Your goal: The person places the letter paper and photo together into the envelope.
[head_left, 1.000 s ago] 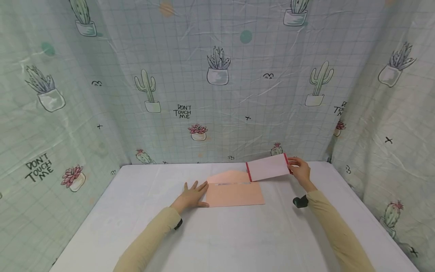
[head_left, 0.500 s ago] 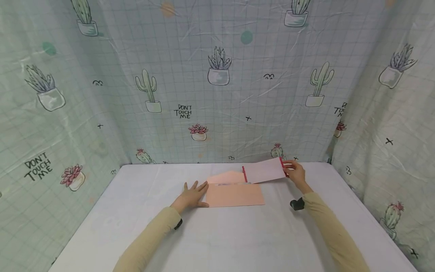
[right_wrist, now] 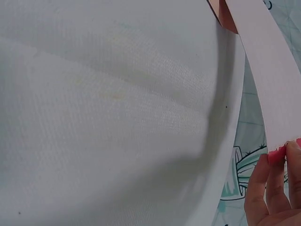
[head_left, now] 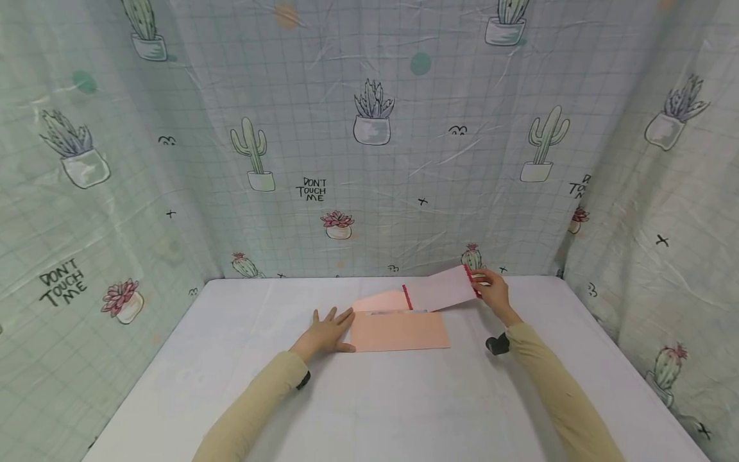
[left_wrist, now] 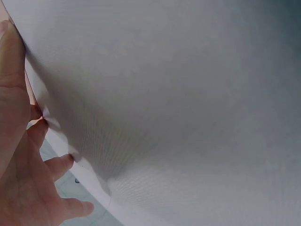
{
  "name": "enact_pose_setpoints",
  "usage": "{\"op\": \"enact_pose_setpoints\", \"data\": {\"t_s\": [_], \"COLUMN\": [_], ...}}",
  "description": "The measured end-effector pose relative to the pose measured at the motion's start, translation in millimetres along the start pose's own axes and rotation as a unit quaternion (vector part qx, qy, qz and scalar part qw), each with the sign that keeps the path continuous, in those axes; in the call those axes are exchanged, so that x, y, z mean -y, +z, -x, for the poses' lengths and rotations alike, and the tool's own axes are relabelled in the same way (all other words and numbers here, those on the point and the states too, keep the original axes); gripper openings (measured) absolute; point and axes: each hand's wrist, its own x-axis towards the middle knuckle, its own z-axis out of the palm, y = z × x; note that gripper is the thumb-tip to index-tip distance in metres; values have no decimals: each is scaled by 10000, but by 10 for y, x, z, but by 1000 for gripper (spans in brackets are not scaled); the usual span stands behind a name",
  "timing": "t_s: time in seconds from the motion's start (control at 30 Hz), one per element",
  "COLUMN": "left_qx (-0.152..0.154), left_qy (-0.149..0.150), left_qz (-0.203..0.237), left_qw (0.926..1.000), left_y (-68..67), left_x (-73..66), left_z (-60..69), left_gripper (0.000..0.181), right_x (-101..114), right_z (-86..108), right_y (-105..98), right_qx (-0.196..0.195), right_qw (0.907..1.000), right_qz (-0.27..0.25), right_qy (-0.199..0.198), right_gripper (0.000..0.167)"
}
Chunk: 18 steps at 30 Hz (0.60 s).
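Note:
An orange envelope lies on the white table with its flap spread toward the back. My left hand, fingers spread, rests on its left end. My right hand pinches the right edge of a pale pink card with red strips on both short ends. The card is tilted, its right end raised and its left end over the flap. In the right wrist view, fingers of my right hand grip the card at its red end. The left wrist view shows my left hand at the envelope's edge.
The white table ends at the back against a hanging cloth printed with cacti, which also covers both sides. A dark device is on the right wrist, and another on the left.
My right hand has moved left with the card, whose left end now covers more of the flap. My left hand and the envelope have stayed in place.

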Motion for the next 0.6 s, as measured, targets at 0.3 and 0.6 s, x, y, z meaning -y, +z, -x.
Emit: {"op": "enact_pose_setpoints", "data": {"t_s": [0.3,0.6], "left_qx": [0,28], "left_qy": [5,13], "left_qz": [-20,-17], "left_qw": [10000,10000], "left_y": [18,-2], "left_x": [7,5], "left_z": [-16,-9], "left_gripper": [84,84], "right_x": [-20,-15], "right_z": [8,11], "right_y": [43,95], "right_qx": [180,374], "right_qw": [9997,9991], "right_qz": [96,-99], "right_qy": [-91,-153], "right_gripper": [29,29]}}
